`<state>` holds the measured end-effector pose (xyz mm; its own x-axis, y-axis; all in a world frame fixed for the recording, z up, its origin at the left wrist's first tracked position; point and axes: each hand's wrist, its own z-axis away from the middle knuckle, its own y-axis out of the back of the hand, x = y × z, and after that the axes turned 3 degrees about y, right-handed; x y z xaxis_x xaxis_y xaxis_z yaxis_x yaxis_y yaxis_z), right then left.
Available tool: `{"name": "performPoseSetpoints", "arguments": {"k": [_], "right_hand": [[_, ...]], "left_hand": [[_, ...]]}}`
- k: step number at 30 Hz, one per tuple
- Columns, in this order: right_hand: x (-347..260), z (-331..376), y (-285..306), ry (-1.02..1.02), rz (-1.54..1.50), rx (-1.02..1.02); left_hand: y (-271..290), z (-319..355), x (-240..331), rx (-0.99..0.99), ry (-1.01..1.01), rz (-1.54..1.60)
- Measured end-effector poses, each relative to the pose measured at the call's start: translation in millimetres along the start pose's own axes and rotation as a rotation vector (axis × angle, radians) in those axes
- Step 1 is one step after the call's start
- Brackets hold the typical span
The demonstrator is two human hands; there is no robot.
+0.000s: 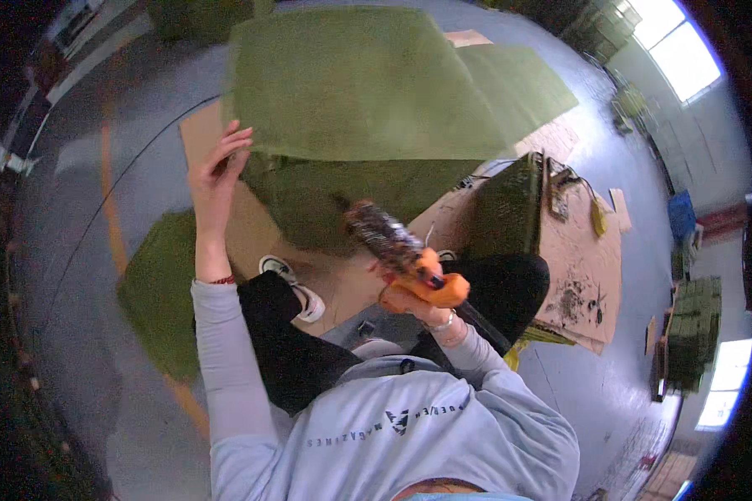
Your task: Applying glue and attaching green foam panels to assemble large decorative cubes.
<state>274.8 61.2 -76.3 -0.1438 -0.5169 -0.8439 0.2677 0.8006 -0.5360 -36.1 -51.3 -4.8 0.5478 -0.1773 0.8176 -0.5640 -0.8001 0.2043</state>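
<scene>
Gripping the orange tool (407, 253), our right hand (415, 306) is pointing it up-left. Our half-curled left hand (219, 163) is sitting nearer the green sheet (359, 92), by its left edge; we can't tell its hold.

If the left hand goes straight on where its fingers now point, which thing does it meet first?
Most likely the left edge of the large green sheet. The left hand appears very near it; whether they touch is unclear.

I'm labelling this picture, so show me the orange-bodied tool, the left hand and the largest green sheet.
Orange-bodied tool (401, 250): head view, on its dark barrel near the orange body.
Left hand (218, 162): head view, middle of the hand.
Largest green sheet (359, 83): head view, middle of its face.
</scene>
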Motion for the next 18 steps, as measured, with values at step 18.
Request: {"name": "performPoseSetpoints", "arguments": {"k": [18], "right_hand": [[-127.6,-78.8,149.4,0.834,-0.307,0.672]], "left_hand": [[-73.4,39.3,40.4,0.138,-0.060,-0.038]]}}
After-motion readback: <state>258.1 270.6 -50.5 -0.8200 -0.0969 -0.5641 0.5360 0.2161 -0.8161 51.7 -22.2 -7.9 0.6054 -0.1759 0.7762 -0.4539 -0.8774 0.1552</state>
